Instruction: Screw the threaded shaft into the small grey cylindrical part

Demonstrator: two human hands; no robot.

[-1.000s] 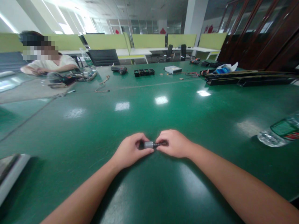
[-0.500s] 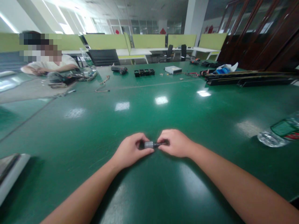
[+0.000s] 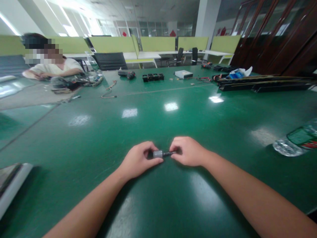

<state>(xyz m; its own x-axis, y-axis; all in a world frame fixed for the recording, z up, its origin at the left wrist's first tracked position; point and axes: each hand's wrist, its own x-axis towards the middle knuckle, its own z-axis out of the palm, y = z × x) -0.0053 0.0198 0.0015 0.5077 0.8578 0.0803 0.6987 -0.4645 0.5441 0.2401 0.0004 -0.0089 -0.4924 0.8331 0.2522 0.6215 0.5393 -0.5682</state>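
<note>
Near the middle of the table's front half, my left hand (image 3: 141, 159) curls its thumb and fingers around a small grey cylinder with a thin black end (image 3: 158, 154). Its exact kind is too small to make out. My right hand (image 3: 185, 151) is closed at the tip of the thin black part, which points right. A short stretch of black shows between the two hands. The fingertips of the right hand partly hide the far end, and the left palm hides the other end. Both hands rest close to the green table (image 3: 153, 129).
A clear plastic bottle (image 3: 288, 147) lies at the right. A pale-edged flat object (image 3: 17, 185) is at the left edge. Farther back are a cable (image 3: 109, 91), black parts (image 3: 153, 77), a white box (image 3: 183, 74) and long black strips (image 3: 267, 82). A person (image 3: 53, 67) sits across.
My right hand has shifted slightly right, exposing more of the thin black part. The left hand stays in place. The seated person's head has moved a little.
</note>
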